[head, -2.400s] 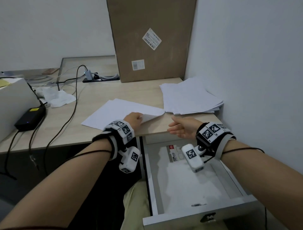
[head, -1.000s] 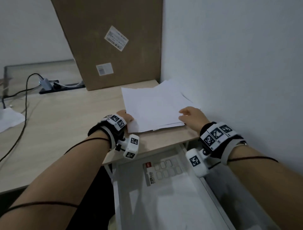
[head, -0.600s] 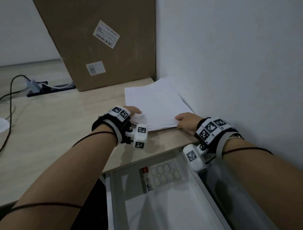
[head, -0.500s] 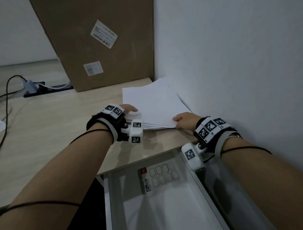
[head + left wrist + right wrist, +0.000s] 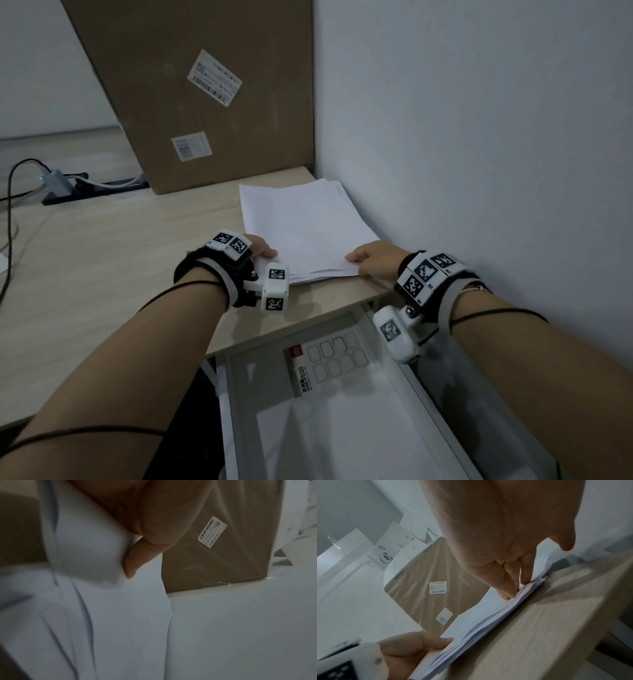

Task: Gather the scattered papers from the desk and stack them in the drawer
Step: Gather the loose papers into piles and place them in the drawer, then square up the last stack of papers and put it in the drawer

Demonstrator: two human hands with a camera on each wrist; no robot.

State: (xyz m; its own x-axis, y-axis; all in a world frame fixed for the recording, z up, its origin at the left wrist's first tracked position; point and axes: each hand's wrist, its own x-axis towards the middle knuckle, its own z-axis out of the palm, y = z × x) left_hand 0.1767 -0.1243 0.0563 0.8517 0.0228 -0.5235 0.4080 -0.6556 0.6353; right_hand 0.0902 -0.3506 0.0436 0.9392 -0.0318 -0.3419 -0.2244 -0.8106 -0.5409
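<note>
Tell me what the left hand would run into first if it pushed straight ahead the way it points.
Probably the cardboard box: the left hand, holding the paper stack, points roughly toward it.

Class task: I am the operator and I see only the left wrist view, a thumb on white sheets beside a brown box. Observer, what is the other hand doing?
Observer: The right hand has its fingertips at the near right corner of the paper stack, thumb on top.
Operator: Is the stack on the desk?
Observer: Yes, on the desk, in the corner by the wall.
Operator: Is the drawer open?
Observer: Yes, the drawer is open below the desk edge, with a sticker sheet inside.
</note>
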